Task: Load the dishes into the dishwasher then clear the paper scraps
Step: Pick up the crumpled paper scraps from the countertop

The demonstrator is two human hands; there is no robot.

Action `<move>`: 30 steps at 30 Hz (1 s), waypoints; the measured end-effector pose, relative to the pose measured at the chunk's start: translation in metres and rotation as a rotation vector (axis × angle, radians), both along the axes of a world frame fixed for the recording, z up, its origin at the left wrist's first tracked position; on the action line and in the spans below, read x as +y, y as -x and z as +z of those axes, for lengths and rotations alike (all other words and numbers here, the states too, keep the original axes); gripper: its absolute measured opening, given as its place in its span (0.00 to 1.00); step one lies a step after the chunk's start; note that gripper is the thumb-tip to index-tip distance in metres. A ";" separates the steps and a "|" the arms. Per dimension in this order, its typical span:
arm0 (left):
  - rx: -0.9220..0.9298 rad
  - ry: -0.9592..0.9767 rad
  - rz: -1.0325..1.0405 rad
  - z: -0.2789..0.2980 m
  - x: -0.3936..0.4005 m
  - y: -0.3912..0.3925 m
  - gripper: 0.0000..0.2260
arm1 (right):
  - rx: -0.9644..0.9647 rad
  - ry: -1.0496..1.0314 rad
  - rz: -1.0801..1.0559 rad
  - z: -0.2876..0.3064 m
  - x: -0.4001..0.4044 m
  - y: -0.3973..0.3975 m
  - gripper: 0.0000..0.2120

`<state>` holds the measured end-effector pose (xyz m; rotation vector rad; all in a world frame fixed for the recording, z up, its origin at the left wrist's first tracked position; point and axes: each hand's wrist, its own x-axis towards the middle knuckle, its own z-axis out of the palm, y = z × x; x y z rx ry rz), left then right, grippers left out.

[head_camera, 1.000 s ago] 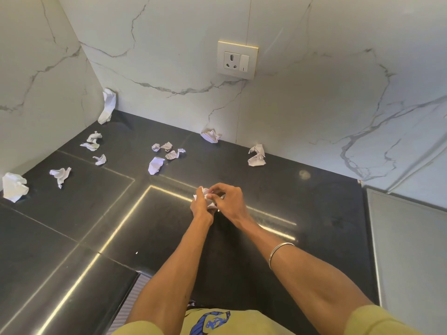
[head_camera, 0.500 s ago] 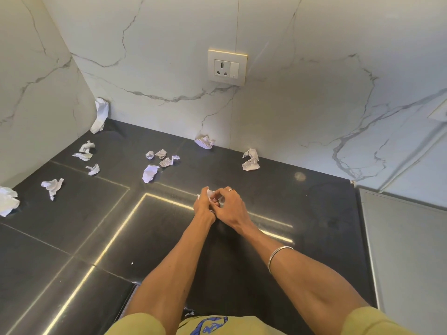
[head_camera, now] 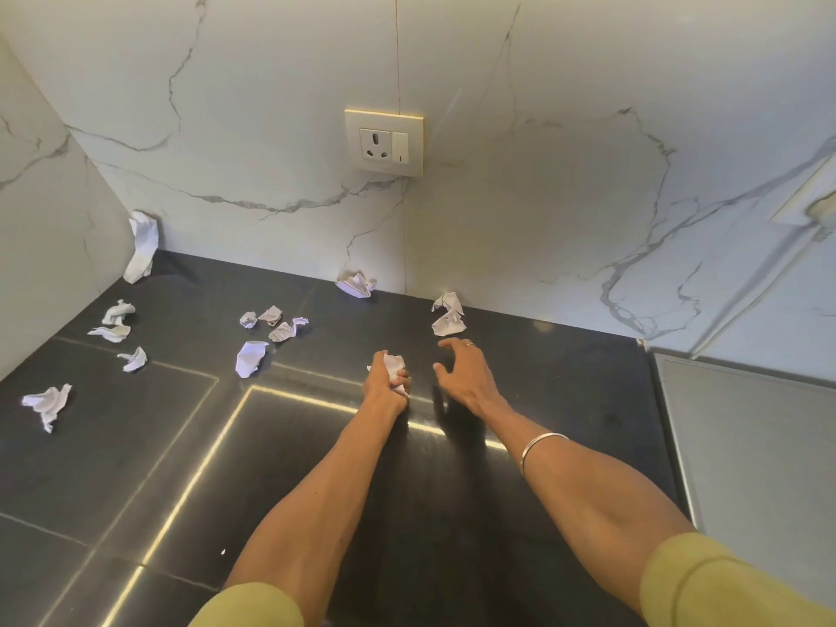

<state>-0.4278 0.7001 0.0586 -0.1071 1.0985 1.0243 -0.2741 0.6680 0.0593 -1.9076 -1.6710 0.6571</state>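
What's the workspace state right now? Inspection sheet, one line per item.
Surface: black countertop with bright light strips reflected in it.
Job's things: crumpled paper scraps lie across the left and back; two scraps at the wall.
Clutter: nothing seen beyond the scraps.
Grippers: left hand grips a paper wad; right hand empty, fingers spread, just short of the two scraps.
Cables: nothing seen.
Surroundings: marble-look walls; wall socket; grey panel at right.

Glossy dark stone counter (head_camera: 135, 468), crumpled white paper scraps (head_camera: 250, 357), polished marble wall (head_camera: 271, 106).
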 end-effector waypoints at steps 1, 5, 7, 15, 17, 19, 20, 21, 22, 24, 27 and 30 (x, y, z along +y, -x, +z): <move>0.004 0.000 -0.013 0.002 0.003 0.000 0.12 | -0.014 0.020 -0.009 0.002 0.006 -0.005 0.24; 0.006 -0.009 -0.071 0.015 0.013 -0.001 0.13 | -0.026 0.070 -0.021 0.011 0.032 -0.014 0.29; 0.014 -0.014 -0.065 0.017 0.017 -0.002 0.12 | -0.031 0.068 -0.010 0.015 0.043 -0.015 0.31; -0.005 0.007 -0.061 -0.004 0.020 0.003 0.13 | -0.057 0.002 0.043 0.023 0.087 -0.019 0.32; 0.004 0.010 -0.065 -0.004 0.023 0.003 0.13 | -0.087 0.038 0.072 0.022 0.099 -0.023 0.35; 0.014 0.016 -0.060 -0.004 0.025 0.002 0.12 | -0.115 0.099 0.103 0.017 0.108 -0.025 0.36; 0.019 0.017 -0.055 -0.005 0.025 0.001 0.12 | -0.134 0.127 0.118 0.013 0.112 -0.026 0.36; 0.024 0.019 -0.049 -0.006 0.026 0.001 0.12 | -0.159 0.147 0.128 0.007 0.115 -0.027 0.34; 0.035 0.024 -0.046 -0.007 0.027 0.000 0.12 | -0.192 0.161 0.128 0.004 0.116 -0.027 0.31; 0.059 0.032 -0.036 -0.008 0.027 -0.001 0.12 | -0.236 0.172 0.103 -0.001 0.117 -0.026 0.27; 0.077 0.034 -0.019 -0.009 0.028 -0.003 0.12 | -0.217 0.171 0.047 0.002 0.112 -0.027 0.21; 0.088 0.044 -0.016 -0.010 0.026 -0.003 0.12 | -0.199 0.141 -0.002 0.002 0.104 -0.028 0.18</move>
